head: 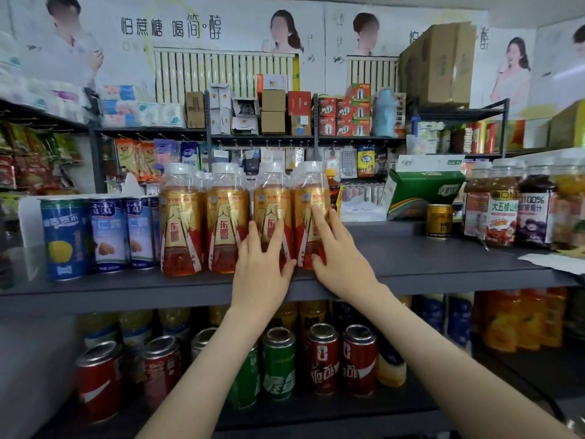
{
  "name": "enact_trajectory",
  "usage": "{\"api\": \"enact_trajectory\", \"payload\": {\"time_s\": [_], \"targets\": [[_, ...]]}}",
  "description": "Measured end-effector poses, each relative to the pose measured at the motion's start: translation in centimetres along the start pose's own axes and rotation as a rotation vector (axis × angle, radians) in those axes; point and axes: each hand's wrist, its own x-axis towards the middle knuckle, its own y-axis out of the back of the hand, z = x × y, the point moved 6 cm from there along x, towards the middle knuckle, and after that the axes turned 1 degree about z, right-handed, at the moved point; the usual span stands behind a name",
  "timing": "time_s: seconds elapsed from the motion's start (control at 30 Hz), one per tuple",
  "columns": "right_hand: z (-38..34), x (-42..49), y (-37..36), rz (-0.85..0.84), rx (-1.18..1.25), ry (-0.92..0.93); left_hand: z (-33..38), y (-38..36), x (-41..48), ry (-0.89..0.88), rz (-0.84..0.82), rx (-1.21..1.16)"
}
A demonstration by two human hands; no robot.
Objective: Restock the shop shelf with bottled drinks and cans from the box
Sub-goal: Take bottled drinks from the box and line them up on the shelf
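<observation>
Fingers straight and spread, my left hand (259,267) touches one gold bottle (272,201); my right hand (343,261), fingers also straight, touches the next bottle (307,194).

Bottles (228,217) on shelf (427,258), right of cans (107,236)

Left hand (261,267) and right hand (337,255) touch neighbouring gold bottles (272,201) — upright on the shelf (443,258).

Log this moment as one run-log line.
stage: restocking, aligning | left hand: open, touching third gold bottle | right hand: open, touching end gold bottle | shelf: bare beyond end bottle
</observation>
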Motion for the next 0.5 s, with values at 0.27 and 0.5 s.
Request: {"api": "enact_trajectory", "payload": {"time_s": [0.27,0.5], "targets": [[-7.1,-7.3,-0.3,0.087,0.147,0.16,-2.5,4.0,-10.1,0.065,0.149,0.064],[-15.3,-20.9,-8.1,-0.305,0.394,0.306,-7.8,6.8,-27.2,0.342,-0.13,0.22]]}}
